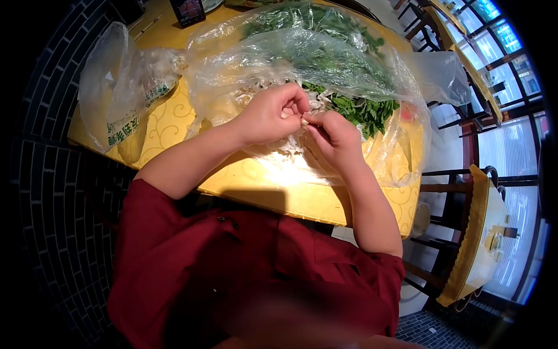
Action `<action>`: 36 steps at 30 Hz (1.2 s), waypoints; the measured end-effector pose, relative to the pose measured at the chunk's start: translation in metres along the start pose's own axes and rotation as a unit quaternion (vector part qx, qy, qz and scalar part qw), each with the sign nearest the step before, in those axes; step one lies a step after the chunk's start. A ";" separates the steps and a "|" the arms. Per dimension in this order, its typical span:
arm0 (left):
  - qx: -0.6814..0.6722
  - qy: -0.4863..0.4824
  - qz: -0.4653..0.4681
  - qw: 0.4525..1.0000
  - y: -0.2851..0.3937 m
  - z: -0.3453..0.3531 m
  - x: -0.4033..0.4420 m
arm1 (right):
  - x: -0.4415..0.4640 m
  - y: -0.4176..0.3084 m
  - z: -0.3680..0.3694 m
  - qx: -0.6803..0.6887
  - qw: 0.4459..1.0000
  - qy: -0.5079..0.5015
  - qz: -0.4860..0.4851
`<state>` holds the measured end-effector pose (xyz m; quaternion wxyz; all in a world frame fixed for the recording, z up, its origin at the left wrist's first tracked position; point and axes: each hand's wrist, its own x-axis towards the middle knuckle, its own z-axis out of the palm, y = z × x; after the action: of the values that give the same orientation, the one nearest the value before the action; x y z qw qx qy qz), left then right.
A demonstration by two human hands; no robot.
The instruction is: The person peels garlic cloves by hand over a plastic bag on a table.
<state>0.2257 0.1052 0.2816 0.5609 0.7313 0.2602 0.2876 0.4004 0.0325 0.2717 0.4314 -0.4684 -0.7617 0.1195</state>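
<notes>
My left hand (273,113) and my right hand (337,136) meet above the near part of the yellow table (314,203). Between their fingertips is a small pale piece (304,122), perhaps a garlic clove; both hands pinch at it. The fingers of my left hand are curled, with something pale in its palm. Thin whitish peelings (290,145) lie beneath the hands, beside and on a clear plastic sheet (232,64). Green leafy stems (366,113) lie just beyond my right hand, and more greens (314,55) show through the plastic.
A plastic bag with green print (125,110) holds pale items at the left. A phone-like screen (188,11) stands at the back, near chopsticks (149,26). A brick wall borders the left. Another table (485,232) and chairs stand at the right.
</notes>
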 end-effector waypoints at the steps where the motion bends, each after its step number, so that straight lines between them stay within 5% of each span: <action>1: 0.000 0.001 0.000 1.000 0.000 0.000 0.000 | 0.000 -0.001 0.000 0.004 1.000 0.004 0.005; 16: -0.007 -0.026 0.010 1.000 -0.004 -0.004 0.002 | 0.001 0.001 -0.001 0.051 0.998 0.024 0.023; 22: 0.084 0.045 -0.018 0.995 0.008 0.002 0.000 | 0.002 -0.001 -0.003 -0.007 0.999 0.035 0.005; 36: 0.197 0.086 0.097 0.972 0.004 0.004 -0.004 | 0.001 0.000 0.001 -0.041 0.999 0.021 -0.007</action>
<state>0.2264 0.0989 0.2841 0.3510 0.8215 0.2873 0.3455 0.4000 0.0336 0.2718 0.4288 -0.4827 -0.7599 0.0754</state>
